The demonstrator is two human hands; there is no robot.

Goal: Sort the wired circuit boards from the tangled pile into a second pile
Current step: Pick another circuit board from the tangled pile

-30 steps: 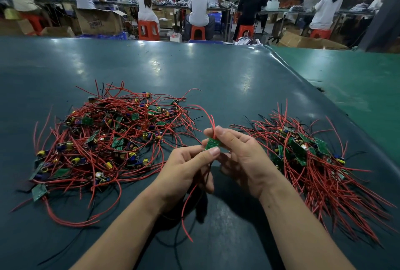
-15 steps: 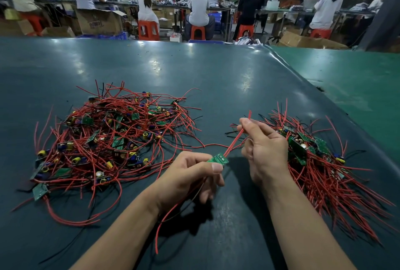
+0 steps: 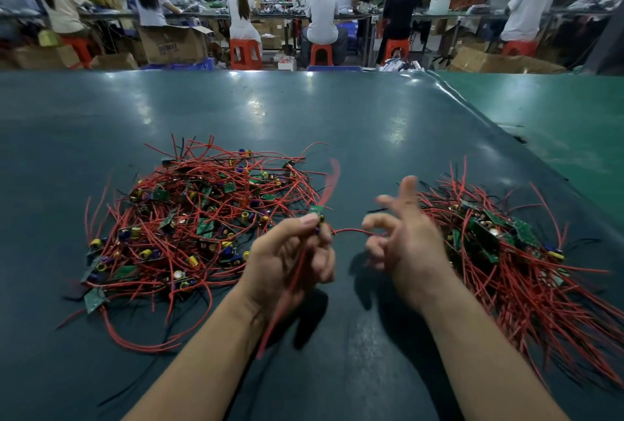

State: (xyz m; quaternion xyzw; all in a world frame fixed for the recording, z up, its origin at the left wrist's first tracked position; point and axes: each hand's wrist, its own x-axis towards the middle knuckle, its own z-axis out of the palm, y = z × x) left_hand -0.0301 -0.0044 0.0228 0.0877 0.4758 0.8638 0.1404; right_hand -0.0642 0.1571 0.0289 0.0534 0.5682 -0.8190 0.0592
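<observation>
Workshop, dark green counter [image 3: 337,116]. Tangled pile [image 3: 199,221] left of centre, still large; second pile [image 3: 499,252] right, smaller. Left hand [image 3: 290,258] fingers pinching one circuit board [image 3: 317,213] at centre, red wire [image 3: 349,231] trailing. Right hand [image 3: 401,235] fingers spread, blurred. Roughly one third sorted, I judge.

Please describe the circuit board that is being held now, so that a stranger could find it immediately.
On the dark green table, look between the two piles of red wires. There the left hand pinches one small green circuit board at its fingertips. Unlike the boards lying in the piles, it is lifted off the table.
</observation>
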